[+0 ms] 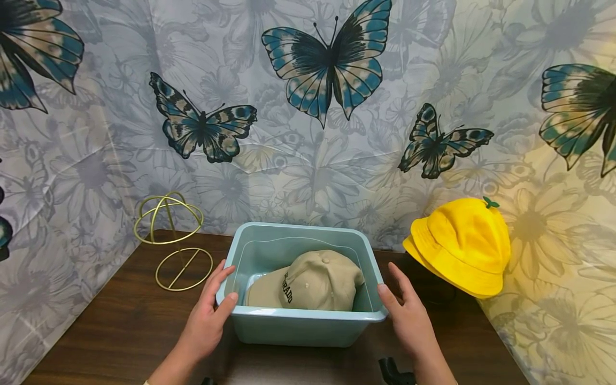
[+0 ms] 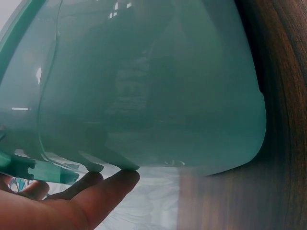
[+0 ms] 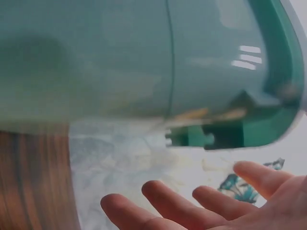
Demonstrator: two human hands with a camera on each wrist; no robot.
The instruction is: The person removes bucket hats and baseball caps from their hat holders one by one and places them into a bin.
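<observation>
A light blue plastic tub (image 1: 298, 329) stands on a dark wooden table. Inside it lies a beige baseball cap (image 1: 320, 280) with dark lettering, its brim toward the left. My left hand (image 1: 209, 310) holds the tub's left rim, thumb over the edge; in the left wrist view its fingertips (image 2: 127, 177) touch the outer wall. At the right rim is my right hand (image 1: 409, 310), thumb near the edge. Its fingers (image 3: 177, 201) are extended and apart from the tub's wall in the right wrist view.
A gold wire hat stand (image 1: 184, 271) is at the back left of the table (image 1: 110, 321). At the back right, a yellow bucket hat (image 1: 464, 246) with a green sprout sits raised on a mostly hidden support. Behind hangs a butterfly-print cloth (image 1: 317, 176). A black object (image 1: 394, 371) shows near the right forearm.
</observation>
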